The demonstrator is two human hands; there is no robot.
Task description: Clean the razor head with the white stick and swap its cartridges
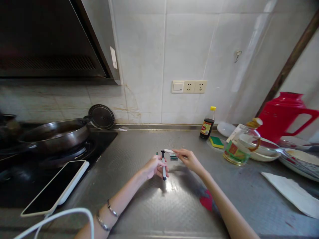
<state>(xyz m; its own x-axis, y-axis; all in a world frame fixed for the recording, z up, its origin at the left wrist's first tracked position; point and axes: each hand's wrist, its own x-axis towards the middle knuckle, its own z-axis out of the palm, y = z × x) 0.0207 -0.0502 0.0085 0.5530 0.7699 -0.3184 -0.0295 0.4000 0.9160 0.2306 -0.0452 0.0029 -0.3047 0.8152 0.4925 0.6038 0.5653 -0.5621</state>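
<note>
Near the middle of the steel counter (139,199), my left hand (155,167) grips what looks like a razor (163,167), with a grey handle and a small black head. The razor stands nearly upright in view, head at the top. My right hand (188,159) is closed on a slim white stick (169,151), whose far end is at the razor's head; whether they touch I cannot tell. Between the hands lie small dark green pieces (173,157), too small to name. Another green bit (157,153) shows just behind my left fingers.
Left: a black stove (104,139) with a pan (57,132), and a phone (57,189) with a white cable (62,211). Right: a sauce bottle (206,125), sponge (216,142), oil jug (240,149), red thermos jug (279,116), dishes (301,161) and white paper (290,191).
</note>
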